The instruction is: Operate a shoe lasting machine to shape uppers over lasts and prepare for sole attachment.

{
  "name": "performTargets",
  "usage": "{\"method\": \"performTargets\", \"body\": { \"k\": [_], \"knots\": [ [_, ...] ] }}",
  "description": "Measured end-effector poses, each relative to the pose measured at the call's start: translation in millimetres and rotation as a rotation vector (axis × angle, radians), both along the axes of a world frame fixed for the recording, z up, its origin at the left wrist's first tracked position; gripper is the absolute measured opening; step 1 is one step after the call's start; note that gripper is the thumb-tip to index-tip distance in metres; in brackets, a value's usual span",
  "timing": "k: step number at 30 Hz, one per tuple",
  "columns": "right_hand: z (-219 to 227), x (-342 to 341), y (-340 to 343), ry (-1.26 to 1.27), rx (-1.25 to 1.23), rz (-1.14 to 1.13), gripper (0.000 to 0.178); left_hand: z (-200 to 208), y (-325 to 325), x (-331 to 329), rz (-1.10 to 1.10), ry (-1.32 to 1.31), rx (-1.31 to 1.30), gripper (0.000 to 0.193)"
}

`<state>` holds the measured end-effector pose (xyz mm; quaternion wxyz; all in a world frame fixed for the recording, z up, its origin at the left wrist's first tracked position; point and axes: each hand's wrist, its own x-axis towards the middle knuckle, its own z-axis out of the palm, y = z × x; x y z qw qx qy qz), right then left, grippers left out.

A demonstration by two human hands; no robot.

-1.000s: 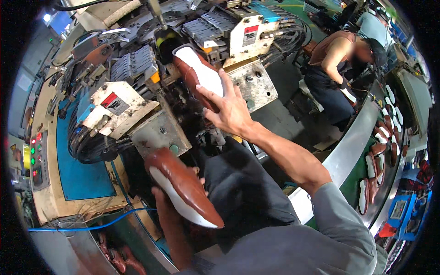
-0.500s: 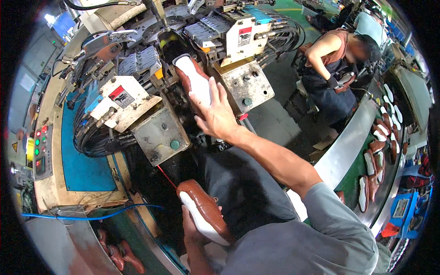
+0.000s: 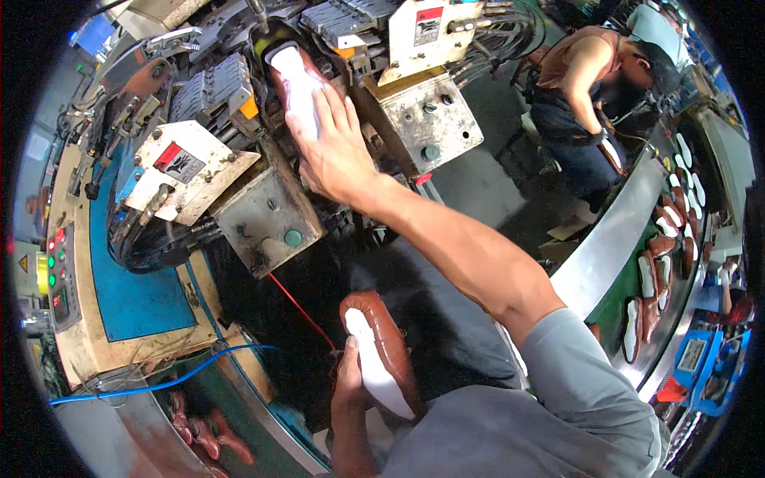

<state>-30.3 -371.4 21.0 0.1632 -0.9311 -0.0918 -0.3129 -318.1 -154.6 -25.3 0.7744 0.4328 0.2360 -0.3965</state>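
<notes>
My left hand (image 3: 348, 382) grips a brown shoe (image 3: 388, 342) low in front of me. Its white sole faces up, with my thumb along the sole's edge and the other fingers hidden beneath. Farther forward, my right hand (image 3: 339, 151) lies over the near end of a second brown shoe (image 3: 296, 88), fingers stretched out on its white sole. That shoe sits sole up in the middle of the machine (image 3: 231, 88), between two metal clamp blocks, its far end near a dark rounded part.
Two metal boxes with green buttons, a left box (image 3: 275, 231) and a right box (image 3: 422, 127), flank my right forearm. A control panel (image 3: 60, 271) stands left. Several shoes lie on a conveyor (image 3: 629, 331) at right, where a co-worker (image 3: 586, 88) sits. A blue hose (image 3: 175, 381) crosses lower left.
My right hand and the shoe under it have moved forward, deeper into the machine. The shoe in my left hand has turned slightly upright and shifted right. The whole view has shifted a little.
</notes>
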Motion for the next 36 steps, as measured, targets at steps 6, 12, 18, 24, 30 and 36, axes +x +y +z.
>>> {"method": "performTargets", "body": {
  "k": [6,12,18,24,30,36],
  "knots": [
    [-7,87,-7,-0.164,0.046,-0.023,0.05,-23,-5,36,-0.006,0.095,-0.021,0.066],
    [24,87,-5,-0.253,0.109,0.047,0.046,-9,-33,85,-0.144,-0.158,0.31,0.065],
    [53,81,-8,-0.118,0.072,0.016,0.045,-27,-46,93,-0.158,-0.322,0.182,0.061],
    [-1,20,-19,-0.274,0.288,0.313,0.081,-44,-56,85,-0.11,-0.442,0.234,0.066],
    [-69,-194,-22,0.691,0.699,0.071,0.095,-36,-67,59,-0.175,-0.55,0.322,0.069],
    [-65,-256,-39,0.848,0.854,0.189,0.076,-44,-64,2,-0.187,-0.58,0.235,0.07]
  ]
}}
